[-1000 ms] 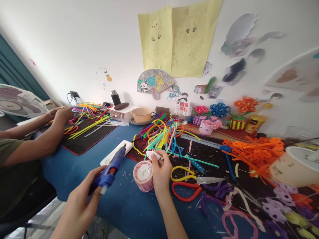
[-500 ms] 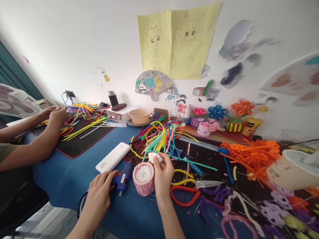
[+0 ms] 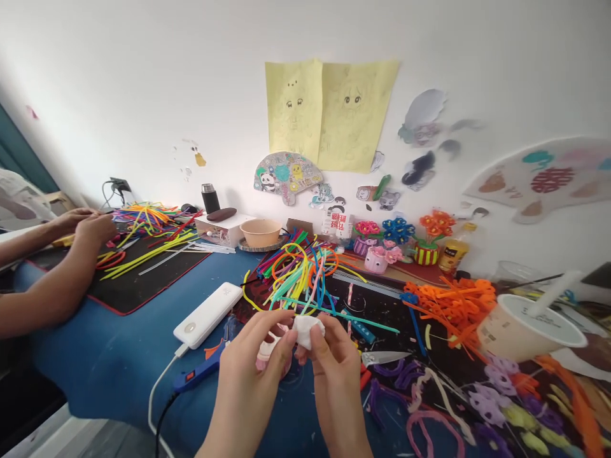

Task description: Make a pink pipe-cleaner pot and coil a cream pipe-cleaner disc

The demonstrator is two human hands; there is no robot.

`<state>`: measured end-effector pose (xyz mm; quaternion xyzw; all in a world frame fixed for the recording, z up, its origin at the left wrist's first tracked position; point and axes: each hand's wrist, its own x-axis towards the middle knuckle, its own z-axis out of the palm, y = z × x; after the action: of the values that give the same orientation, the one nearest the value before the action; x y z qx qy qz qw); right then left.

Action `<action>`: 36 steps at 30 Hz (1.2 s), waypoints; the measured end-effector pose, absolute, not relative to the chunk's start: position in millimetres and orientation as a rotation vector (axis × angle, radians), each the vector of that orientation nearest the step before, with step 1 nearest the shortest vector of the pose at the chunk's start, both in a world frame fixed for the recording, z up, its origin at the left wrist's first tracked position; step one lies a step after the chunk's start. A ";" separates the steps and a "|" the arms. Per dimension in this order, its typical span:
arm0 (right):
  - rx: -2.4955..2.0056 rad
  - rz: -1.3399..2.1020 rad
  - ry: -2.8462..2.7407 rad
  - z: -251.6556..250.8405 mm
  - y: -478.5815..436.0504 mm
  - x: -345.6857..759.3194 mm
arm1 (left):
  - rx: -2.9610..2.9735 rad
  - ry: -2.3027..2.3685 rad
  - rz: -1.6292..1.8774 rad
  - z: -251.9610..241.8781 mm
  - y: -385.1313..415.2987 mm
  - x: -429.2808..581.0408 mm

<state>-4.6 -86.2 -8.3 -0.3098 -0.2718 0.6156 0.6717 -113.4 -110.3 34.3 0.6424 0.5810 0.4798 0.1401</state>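
Note:
A small crumpled white wad [image 3: 305, 327], perhaps tissue, is pinched between the thumb and fingers of my right hand [image 3: 337, 366]. My left hand [image 3: 255, 362] grips the wad's left edge with thumb and fingertips. Behind my left hand, a pink round pot [image 3: 267, 348] with a white inside is partly hidden. A blue hot glue gun [image 3: 198, 374] with an orange switch lies left of my left wrist; its front end is covered by my hand. Scissors [image 3: 384, 358] lie beyond my right hand, their handles mostly hidden.
A white power bank [image 3: 209, 316] with a cable lies at left. Bundled pipe cleaners [image 3: 305, 267] lie ahead; orange pipe-cleaner pieces [image 3: 443, 302] and a lidded paper cup [image 3: 520, 327] stand at right. Finished flower pots [image 3: 377, 259] line the wall. Another person's arms [image 3: 62, 280] work at far left.
My left hand has left the glue gun and come to the white wad. My right hand has moved slightly down and right with the wad. The view has tilted upward.

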 end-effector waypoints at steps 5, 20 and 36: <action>-0.700 1.376 -0.637 -4.6 -99.9 2.3 | 1.510 1.361 1.404 42.1 -113.7 -104.7; -0.834 1.279 -0.686 10.0 -113.0 2.3 | 1.309 1.275 1.369 45.2 -120.0 -112.6; -0.845 1.329 -0.935 -2.3 -98.3 23.9 | 1.519 1.307 1.212 46.5 -114.5 -118.3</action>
<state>23.9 -98.3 -2.3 -0.3660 -0.4049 0.5753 0.6092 -118.3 -114.5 46.5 0.5974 0.5139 0.4769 0.3894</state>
